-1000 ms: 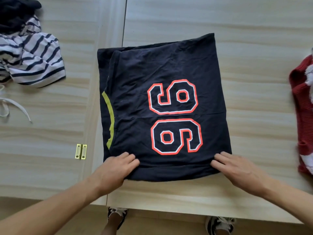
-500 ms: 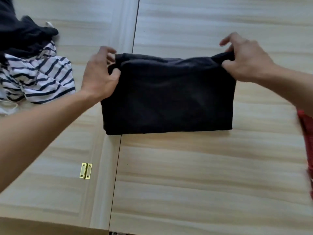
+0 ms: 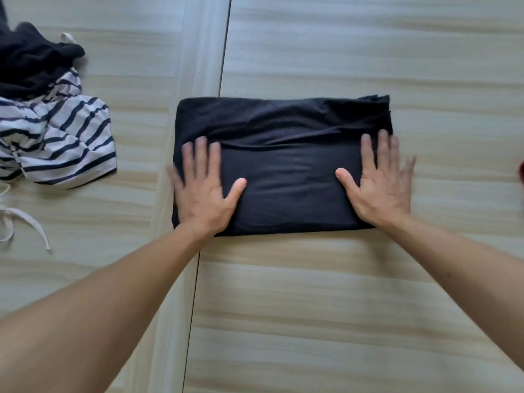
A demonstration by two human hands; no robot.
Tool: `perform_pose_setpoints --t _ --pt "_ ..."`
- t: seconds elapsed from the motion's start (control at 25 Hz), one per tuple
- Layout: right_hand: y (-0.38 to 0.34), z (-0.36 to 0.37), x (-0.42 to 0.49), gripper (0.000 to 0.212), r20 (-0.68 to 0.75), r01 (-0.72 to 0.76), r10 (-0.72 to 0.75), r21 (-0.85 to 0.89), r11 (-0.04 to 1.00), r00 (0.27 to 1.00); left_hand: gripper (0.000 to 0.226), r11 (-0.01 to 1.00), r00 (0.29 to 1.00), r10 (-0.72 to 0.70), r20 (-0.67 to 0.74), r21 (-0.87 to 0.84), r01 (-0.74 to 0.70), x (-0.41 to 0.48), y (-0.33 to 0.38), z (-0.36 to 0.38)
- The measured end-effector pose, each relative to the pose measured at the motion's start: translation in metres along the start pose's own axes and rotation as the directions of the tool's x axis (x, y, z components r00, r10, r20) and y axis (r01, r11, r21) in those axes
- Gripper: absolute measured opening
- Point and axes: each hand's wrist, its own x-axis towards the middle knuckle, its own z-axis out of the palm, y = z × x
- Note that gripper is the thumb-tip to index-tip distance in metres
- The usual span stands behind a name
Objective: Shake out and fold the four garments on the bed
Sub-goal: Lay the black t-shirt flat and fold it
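Two wooden boards [image 3: 340, 307] hold everything. The dark folded shirt [image 3: 283, 171] lies in the middle. A striped top [image 3: 65, 146] and a black cloth [image 3: 31, 63] sit bunched at the left. The left hand [image 3: 204, 191] and right hand [image 3: 380, 185] press flat on the shirt's ends, fingers spread.

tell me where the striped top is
Head view, far left: the striped top lies crumpled against a black garment, left of the folded dark shirt.
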Motion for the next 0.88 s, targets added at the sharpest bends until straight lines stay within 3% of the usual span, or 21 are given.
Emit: perform_pose_setpoints --t 0.08,0.12,0.2,0.28,0.36,0.44,0.48,0.56,0.64,0.68,0.8,0.88 --pt "-0.006 -0.012 -0.005 0.095 0.058 -0.306 0.301 0.227 0.925 0.952 0.096 0.903 0.929 -0.356 0.097 -0.22 0.369 -0.013 0.007 -0.012" --pt "-0.014 -0.02 -0.009 0.099 0.091 -0.376 0.367 0.334 0.864 0.926 0.099 0.827 0.888 -0.433 0.157 -0.322 0.46 -0.019 0.013 -0.018" --pt "-0.027 -0.033 -0.011 0.1 0.087 -0.372 0.385 0.52 0.769 0.919 0.1 0.74 0.873 -0.461 0.161 -0.473 0.478 -0.027 0.027 -0.032" --pt "-0.033 -0.046 -0.003 0.096 0.149 -0.422 0.451 0.682 0.598 0.88 0.095 0.63 0.836 -0.522 0.168 -0.585 0.51 -0.023 0.034 -0.046" --pt "-0.028 -0.059 0.008 0.08 0.315 -0.532 0.513 0.768 0.356 0.798 0.083 0.404 0.727 -0.611 0.312 -0.667 0.626 -0.01 0.035 -0.059" --pt "-0.021 -0.073 0.01 0.063 0.461 -0.593 0.431 0.766 0.247 0.775 0.066 0.207 0.642 -0.619 0.452 -0.695 0.689 -0.001 0.036 -0.076" --pt "-0.017 -0.08 0.007 0.057 0.493 -0.587 0.365 0.781 0.215 0.79 0.057 0.19 0.649 -0.586 0.485 -0.696 0.692 -0.001 0.041 -0.087" --pt "0.001 -0.103 -0.005 0.042 0.479 -0.531 0.287 0.836 0.14 0.83 0.036 0.344 0.781 -0.46 0.422 -0.726 0.595 -0.005 0.067 -0.106" --pt "0.024 -0.134 -0.028 0.023 0.399 -0.429 0.266 0.901 0.061 0.877 0.021 0.505 0.921 -0.265 0.287 -0.772 0.386 -0.014 0.108 -0.133" --pt "0.037 -0.151 -0.042 0.019 0.357 -0.378 0.286 0.926 0.019 0.889 0.024 0.552 0.96 -0.144 0.242 -0.785 0.281 -0.019 0.133 -0.148" --pt "0.102 -0.206 -0.093 0.016 0.232 -0.212 0.422 0.973 -0.094 0.876 0.036 0.616 0.981 0.157 0.118 -0.788 -0.004 -0.03 0.238 -0.188" --pt "0.156 -0.24 -0.13 0.014 0.156 -0.092 0.576 0.986 -0.138 0.802 0.041 0.601 0.946 0.319 0.059 -0.784 -0.154 -0.033 0.32 -0.204"
